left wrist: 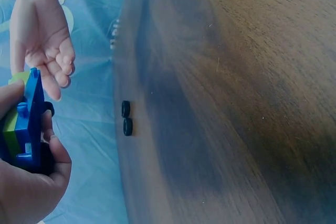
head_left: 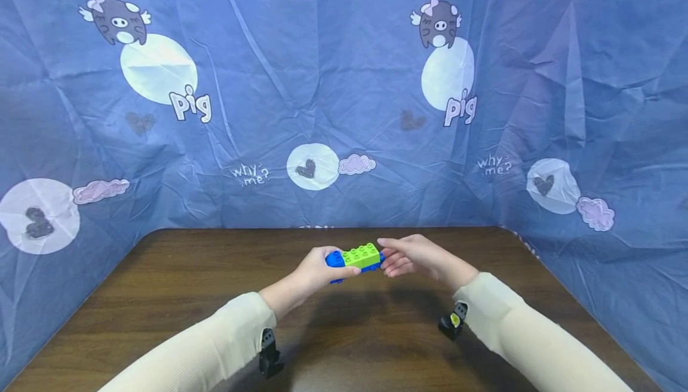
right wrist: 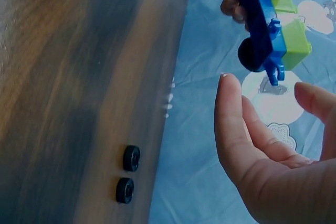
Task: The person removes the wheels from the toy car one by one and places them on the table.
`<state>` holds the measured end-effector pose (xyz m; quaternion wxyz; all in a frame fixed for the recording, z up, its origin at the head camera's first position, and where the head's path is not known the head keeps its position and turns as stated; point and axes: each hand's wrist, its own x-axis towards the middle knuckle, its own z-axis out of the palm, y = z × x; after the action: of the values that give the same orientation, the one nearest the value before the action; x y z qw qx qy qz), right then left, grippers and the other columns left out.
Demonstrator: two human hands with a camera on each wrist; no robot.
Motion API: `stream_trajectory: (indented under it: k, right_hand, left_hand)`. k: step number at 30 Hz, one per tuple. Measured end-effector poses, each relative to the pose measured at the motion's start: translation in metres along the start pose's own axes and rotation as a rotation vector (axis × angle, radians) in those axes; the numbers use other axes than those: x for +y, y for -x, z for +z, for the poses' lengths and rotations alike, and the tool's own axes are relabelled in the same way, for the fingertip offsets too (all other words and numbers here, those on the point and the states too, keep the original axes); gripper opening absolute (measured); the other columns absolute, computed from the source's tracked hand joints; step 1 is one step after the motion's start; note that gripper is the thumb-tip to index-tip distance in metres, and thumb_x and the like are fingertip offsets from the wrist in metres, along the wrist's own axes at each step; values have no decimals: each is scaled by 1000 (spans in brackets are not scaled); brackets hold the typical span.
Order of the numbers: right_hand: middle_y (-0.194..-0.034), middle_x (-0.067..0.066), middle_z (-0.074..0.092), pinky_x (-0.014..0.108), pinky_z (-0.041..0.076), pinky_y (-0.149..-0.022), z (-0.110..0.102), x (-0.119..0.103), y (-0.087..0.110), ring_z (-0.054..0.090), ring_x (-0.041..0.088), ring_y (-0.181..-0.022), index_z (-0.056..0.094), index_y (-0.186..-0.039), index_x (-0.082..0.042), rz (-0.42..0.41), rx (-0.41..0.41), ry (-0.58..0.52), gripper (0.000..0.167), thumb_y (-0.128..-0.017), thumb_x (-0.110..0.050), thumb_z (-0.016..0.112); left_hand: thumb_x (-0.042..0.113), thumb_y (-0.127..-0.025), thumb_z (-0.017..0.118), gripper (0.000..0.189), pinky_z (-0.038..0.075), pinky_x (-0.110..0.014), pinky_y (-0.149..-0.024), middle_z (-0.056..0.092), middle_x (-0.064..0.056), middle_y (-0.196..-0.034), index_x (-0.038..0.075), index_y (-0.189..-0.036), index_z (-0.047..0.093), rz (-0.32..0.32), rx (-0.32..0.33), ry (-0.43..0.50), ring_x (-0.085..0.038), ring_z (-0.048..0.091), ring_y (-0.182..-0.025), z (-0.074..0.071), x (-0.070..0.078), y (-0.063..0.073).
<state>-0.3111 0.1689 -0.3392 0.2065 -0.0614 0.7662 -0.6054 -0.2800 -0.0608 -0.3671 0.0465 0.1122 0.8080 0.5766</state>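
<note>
My left hand [head_left: 310, 272] grips a toy block car [head_left: 362, 256] with a blue base and lime-green studded bricks on top, raised above the table. Blue pegs stick out from the base's side. In the right wrist view a black wheel [right wrist: 248, 56] shows on the car's far side. Beside the car's right end is my right hand [head_left: 421, 257], its fingers extended and thumb apart. The right wrist view shows a gap between those fingers and the car. Two loose black wheels, one wheel [right wrist: 131, 158] next to another wheel [right wrist: 125, 190], stand on the table.
The brown wooden table [head_left: 215, 260] reaches back to a blue printed cloth [head_left: 376, 99] hung behind and at the sides. Both loose wheels are near the table's far edge in the wrist views. In the head view the hands and car seem to hide them.
</note>
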Motion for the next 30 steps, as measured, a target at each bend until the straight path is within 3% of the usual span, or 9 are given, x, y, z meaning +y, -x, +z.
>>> stream_trajectory:
  k: [6,14,22,30]
  right_hand:
    - [-75,8,68,37,58,-77,5,1,4,69,17,-67,54,-112,12,-8,-39,-4,49,-94,-33,61]
    - [-75,9,69,33,59,-74,11,-1,8,70,16,-67,54,-116,16,-39,-95,-17,44,-93,-21,63]
    - [-71,7,66,25,57,-64,16,0,7,67,14,-63,51,-115,18,-49,-72,-73,40,-93,-15,61]
    - [-75,9,65,24,57,-64,20,1,9,67,14,-64,43,-127,20,-46,-64,-129,51,-94,-15,60]
  left_hand:
    - [19,-77,82,42,55,-30,-69,70,-10,-90,-4,-108,64,-6,-11,-23,-13,62,-74,1,0,1]
    - [17,-76,83,43,56,-40,-76,70,-10,-91,-3,-110,65,-15,6,-15,-13,62,-75,2,-1,0]
    - [18,-75,84,44,54,-34,-70,69,-9,-95,1,-112,65,-17,52,4,-13,60,-76,1,-2,0]
    - [15,-75,83,44,53,-30,-73,68,-12,-101,-1,-112,64,23,128,56,-16,61,-82,-2,-2,-2]
